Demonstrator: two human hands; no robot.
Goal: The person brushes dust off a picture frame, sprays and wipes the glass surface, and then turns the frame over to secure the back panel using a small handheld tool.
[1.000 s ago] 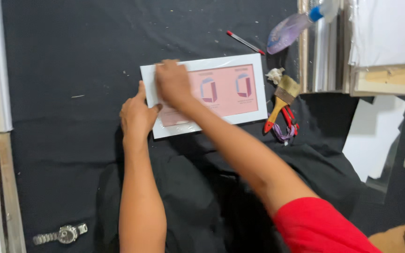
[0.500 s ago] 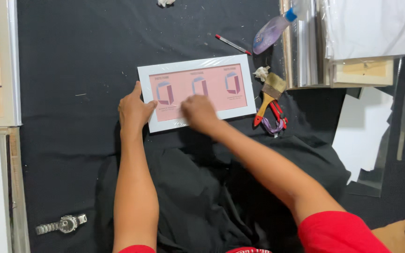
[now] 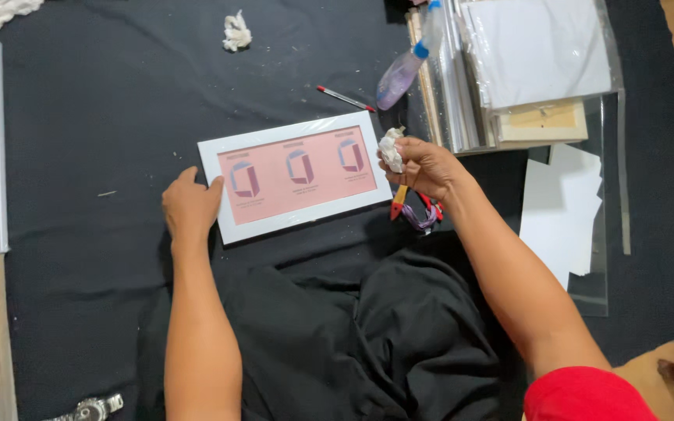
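Observation:
A white picture frame (image 3: 296, 176) with a pink print showing three small emblems lies on the black cloth. My left hand (image 3: 189, 206) rests against the frame's left edge, fingers touching it. My right hand (image 3: 424, 166) hovers just past the frame's right end, closed around a crumpled white tissue (image 3: 391, 150). Under that hand lie pliers with red and yellow handles (image 3: 415, 209), partly hidden.
A spray bottle (image 3: 406, 68) and a red pen (image 3: 345, 98) lie beyond the frame. A stack of frames and plastic sheets (image 3: 524, 70) sits at the upper right, white card (image 3: 559, 210) below it. Another tissue wad (image 3: 236, 32) is far up; a wristwatch (image 3: 91, 407) lies bottom left.
My right hand has lifted off the frame's glass and moved right past its end, now gripping the crumpled tissue. The left hand stays at the frame's left edge.

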